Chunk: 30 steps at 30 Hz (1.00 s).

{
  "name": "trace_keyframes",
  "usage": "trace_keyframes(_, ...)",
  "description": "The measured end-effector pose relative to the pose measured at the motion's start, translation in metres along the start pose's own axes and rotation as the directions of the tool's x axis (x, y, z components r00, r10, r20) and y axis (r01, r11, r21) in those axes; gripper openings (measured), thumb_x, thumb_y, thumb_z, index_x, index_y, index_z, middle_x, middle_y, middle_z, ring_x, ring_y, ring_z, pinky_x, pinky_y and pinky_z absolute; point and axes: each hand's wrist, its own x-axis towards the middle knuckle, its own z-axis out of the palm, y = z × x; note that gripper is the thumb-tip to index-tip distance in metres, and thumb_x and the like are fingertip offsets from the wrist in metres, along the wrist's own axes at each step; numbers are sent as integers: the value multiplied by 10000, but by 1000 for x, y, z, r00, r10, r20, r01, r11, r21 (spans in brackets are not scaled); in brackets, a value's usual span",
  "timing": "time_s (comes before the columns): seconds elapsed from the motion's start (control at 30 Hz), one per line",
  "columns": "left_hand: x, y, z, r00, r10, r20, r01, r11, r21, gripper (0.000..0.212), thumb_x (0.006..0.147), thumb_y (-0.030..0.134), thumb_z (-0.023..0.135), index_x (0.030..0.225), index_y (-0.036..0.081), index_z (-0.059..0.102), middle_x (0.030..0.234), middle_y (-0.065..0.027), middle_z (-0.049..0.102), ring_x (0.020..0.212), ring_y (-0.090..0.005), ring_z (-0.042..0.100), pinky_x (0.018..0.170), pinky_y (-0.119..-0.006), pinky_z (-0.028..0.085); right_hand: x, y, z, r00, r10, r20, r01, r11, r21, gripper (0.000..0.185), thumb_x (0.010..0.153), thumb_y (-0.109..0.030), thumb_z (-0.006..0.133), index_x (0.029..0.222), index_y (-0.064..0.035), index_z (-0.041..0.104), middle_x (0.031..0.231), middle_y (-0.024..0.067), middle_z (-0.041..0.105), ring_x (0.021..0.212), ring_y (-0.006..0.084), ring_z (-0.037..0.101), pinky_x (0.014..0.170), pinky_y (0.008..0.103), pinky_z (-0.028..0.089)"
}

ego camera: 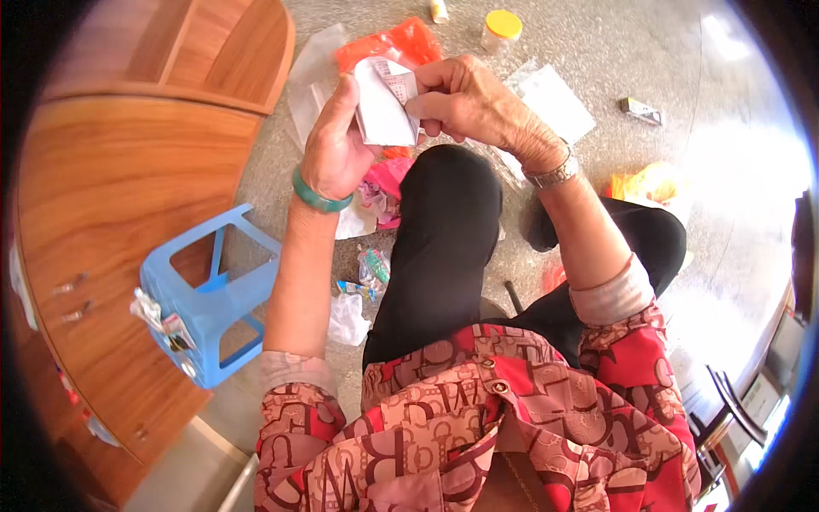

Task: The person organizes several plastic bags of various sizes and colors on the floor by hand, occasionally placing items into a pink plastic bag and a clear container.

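A folded white paper (382, 112) with some print along its fold is held up before me above my knee. My left hand (336, 137) supports it from the left, its thumb along the paper's edge. With thumb and fingers, my right hand (464, 102) grips the right side near the fold. Just beyond the hands lies a red-orange plastic bag (409, 41) on the floor. Under and beside my left hand is a pink bag (390, 182), partly hidden. A white sheet (555, 102) lies on the floor to the right of my right hand.
On the left stand a wooden cabinet (128, 166) and a blue plastic stool (198, 281) with small items on it. Around me on the floor are a yellow-lidded jar (502, 29), a small box (642, 111), a yellow-orange bag (649, 182), a crumpled white bag (349, 319) and clear plastic wrapping.
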Motion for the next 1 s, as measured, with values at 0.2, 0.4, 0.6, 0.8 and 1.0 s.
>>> trace_keyframes(0.2, -68, -16, -7, 967, 136, -215, -171, 974, -151, 551, 926, 472, 354, 1242, 22, 396, 1178, -125, 509, 1062, -250, 522, 877, -417, 463, -10, -13, 44, 993, -4, 117, -14, 988, 155, 120, 788, -140, 587, 742, -29, 591, 597, 5, 545, 489, 53, 458, 451, 190, 354)
trace_keyframes(0.4, -99, -27, -18, 926, 275, -258, -270, 961, 54, 428, 902, 385, 491, 1167, 51, 456, 1069, -76, 544, 964, -171, 557, 819, -346, 502, -14, -22, 87, 942, -332, -43, 315, 923, -220, 267, 735, -223, 648, 930, -42, 627, 666, 106, 594, 611, 171, 588, 563, 302, 462)
trace_keyframes(0.6, -112, -32, -25, 913, 328, -243, -337, 942, 5, 511, 878, 403, 527, 1233, 50, 424, 1121, -90, 533, 1032, -194, 537, 871, -375, 478, -2, -11, 109, 950, -303, -74, 295, 950, -98, 153, 761, -152, 635, 835, -19, 653, 629, 96, 593, 597, 117, 570, 550, 277, 461)
trace_keyframes(0.8, -118, -36, -24, 897, 339, -283, -383, 916, -117, 576, 880, 446, 489, 1258, 23, 391, 1192, -124, 498, 1108, -246, 501, 902, -422, 458, -5, -5, 119, 978, -92, -188, 134, 965, 226, 120, 789, -52, 582, 864, 28, 630, 680, 42, 602, 594, 84, 530, 523, 253, 438)
trace_keyframes(1.0, -119, -39, -31, 885, 359, -297, -419, 891, -172, 560, 890, 430, 477, 1237, 1, 381, 1198, -151, 491, 1110, -280, 499, 901, -440, 457, -3, -3, 118, 982, -111, -151, 154, 936, 317, 168, 827, -96, 578, 950, 15, 606, 700, 48, 592, 606, 95, 537, 532, 253, 457)
